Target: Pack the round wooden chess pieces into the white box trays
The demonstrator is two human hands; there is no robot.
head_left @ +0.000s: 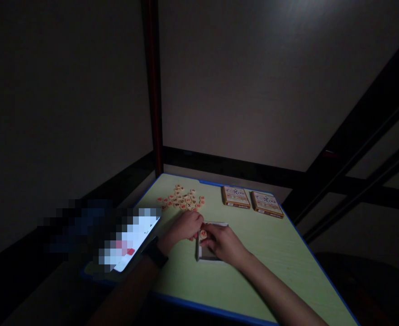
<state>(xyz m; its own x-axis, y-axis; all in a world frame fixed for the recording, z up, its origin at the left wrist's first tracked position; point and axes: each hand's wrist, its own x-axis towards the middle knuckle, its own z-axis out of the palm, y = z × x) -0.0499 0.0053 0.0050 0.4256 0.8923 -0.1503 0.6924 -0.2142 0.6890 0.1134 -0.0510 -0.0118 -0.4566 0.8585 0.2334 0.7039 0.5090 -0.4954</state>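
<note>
My right hand (225, 242) pinches a round Chinese chess piece (203, 234) with a red character on its face, over a small open box (198, 253) with a pale rim. Part of the box lies behind that hand. My left hand (187, 225), with a dark band at its wrist, is curled closed at the box's upper left corner; what its fingers hold, if anything, is hidden. Just beyond it, several loose Chinese chess pieces (182, 199) are scattered on the table, marked in red or dark characters.
Two flat printed boxes (236, 197) (266, 204) lie near the far right edge of the light green table (270, 262), which has a blue rim. A lit screen (135, 244), partly pixelated, is at the left. Walls and a dark red post (154, 90) stand behind.
</note>
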